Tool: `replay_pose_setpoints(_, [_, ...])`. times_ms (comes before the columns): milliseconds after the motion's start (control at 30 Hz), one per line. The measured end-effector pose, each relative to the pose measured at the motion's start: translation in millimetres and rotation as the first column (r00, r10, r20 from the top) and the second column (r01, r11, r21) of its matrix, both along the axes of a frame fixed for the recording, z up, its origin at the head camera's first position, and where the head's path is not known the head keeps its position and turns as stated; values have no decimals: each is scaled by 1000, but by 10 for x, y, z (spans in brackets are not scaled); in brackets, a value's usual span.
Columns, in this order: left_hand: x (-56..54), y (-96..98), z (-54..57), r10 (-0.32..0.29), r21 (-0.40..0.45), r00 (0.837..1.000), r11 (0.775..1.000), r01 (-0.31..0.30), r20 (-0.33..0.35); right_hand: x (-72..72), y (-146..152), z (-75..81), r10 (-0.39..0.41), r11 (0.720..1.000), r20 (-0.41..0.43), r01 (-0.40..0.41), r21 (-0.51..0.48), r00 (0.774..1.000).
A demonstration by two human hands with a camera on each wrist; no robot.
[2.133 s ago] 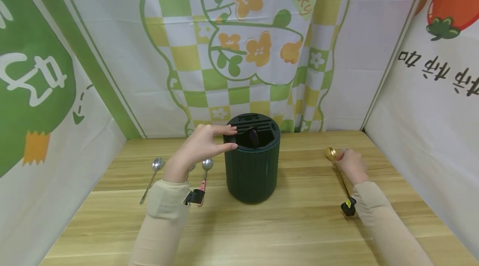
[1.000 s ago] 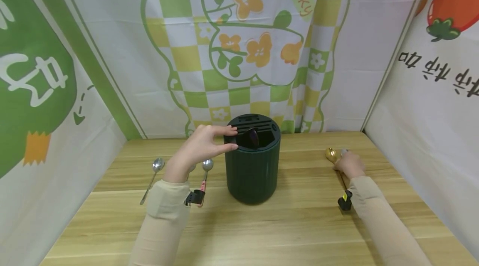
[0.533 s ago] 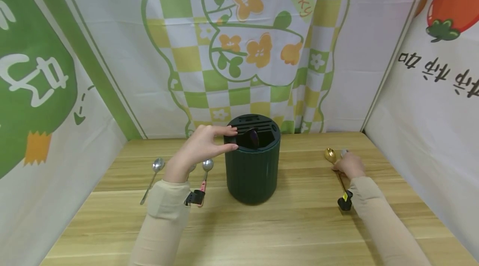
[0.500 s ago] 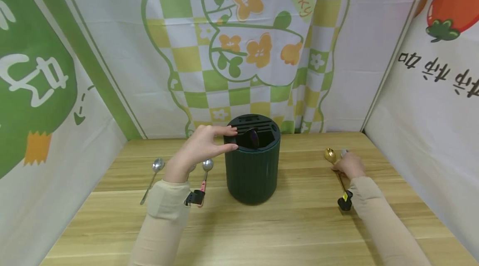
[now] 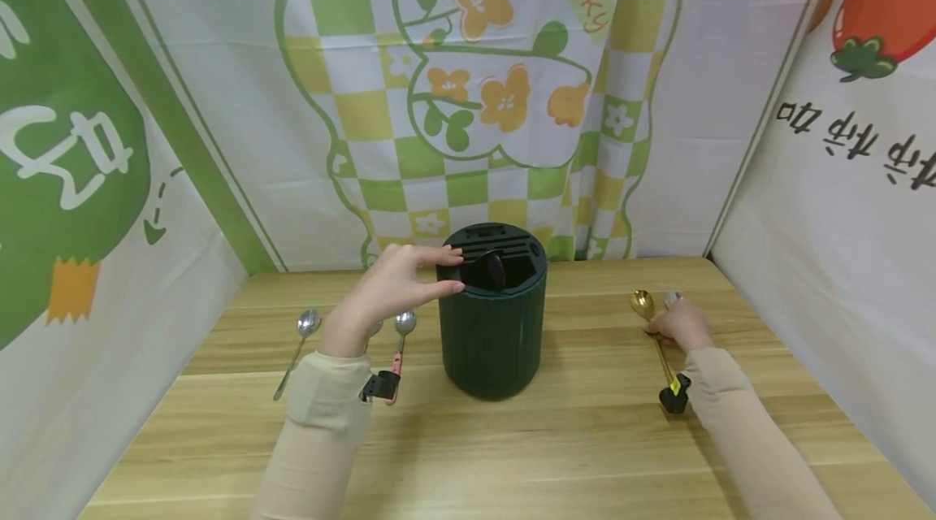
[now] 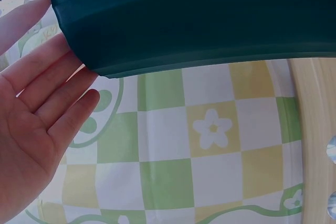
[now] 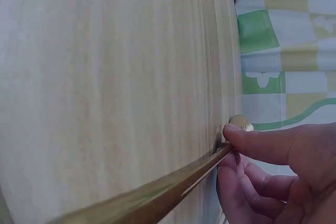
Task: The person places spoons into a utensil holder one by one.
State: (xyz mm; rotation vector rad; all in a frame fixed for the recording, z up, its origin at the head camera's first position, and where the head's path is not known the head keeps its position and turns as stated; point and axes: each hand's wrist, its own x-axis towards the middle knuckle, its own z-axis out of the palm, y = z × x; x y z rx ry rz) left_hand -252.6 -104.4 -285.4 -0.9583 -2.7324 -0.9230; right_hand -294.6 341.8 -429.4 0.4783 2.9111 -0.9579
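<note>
A dark green ribbed cutlery holder with a slotted black top stands upright on the table; a dark spoon head shows in its large opening. At its rim, my left hand rests with extended fingers and thumb; in the left wrist view the fingers lie fairly straight against the holder's edge. On the right, my right hand pinches a gold spoon by the handle just below the bowl, thumb against fingertips. Its long handle slants away in the right wrist view. A silver spoon peeks out beyond that hand.
Left of the holder lie a silver spoon, a pink-handled spoon and another spoon mostly hidden by my left arm. Printed fabric encloses the wooden table at the back and sides.
My right hand has shifted slightly left and down, and the gold spoon has swung a little to the left with it. The left hand and the holder have stayed put.
</note>
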Motion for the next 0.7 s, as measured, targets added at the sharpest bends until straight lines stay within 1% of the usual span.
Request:
replay_pose_setpoints(100, [3,-1,1,0,-1,1000,1000,0,2,-1,14,-12,5,1000,-5,-4,26,1000])
replay_pose_setpoints(233, [-1,-4,-5,0,-1,1000,1000,0,1,-3,18,-18,22,993,-28,-18,113,999])
replay_pose_setpoints(267, [-2,-4,-7,1,-1,1000,1000,-1,0,-2,17,-17,25,993,-36,-20,117,999])
replay_pose_setpoints(333, [-4,-5,-8,2,-3,1000,1000,-2,0,2,7,-17,26,993,-55,-20,113,998])
replay_pose_setpoints(533, [0,-4,-4,3,1,1000,1000,-3,1,24,-10,22,30,998,-104,-25,53,994])
replay_pose_setpoints(700, [0,-2,-2,1,3,1000,1000,-1,4,42,-24,45,38,999,-128,-32,44,991])
